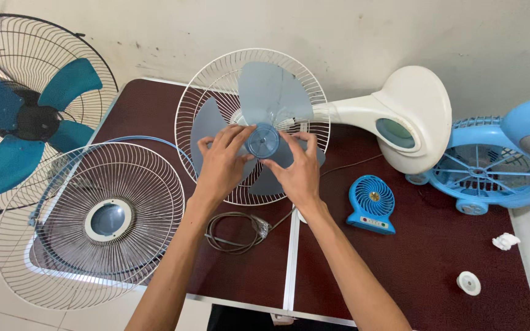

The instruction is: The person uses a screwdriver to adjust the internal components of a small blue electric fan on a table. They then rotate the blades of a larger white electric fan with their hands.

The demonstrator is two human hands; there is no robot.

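Left hand [224,160] and right hand [299,168] reach forward, fingers curled.

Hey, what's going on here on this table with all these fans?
A person has a white desk fan lying on a dark red table with its front grille taken off and set to the left. Both hands, the left hand and the right hand, are on the grey blade, fingers around its round translucent hub cap. A coiled cord, a small blue fan and a bear-shaped blue fan lie nearby.

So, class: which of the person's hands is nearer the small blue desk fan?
Right hand: just left of the small blue desk fan. The left hand lies farther left, beyond the blade hub.
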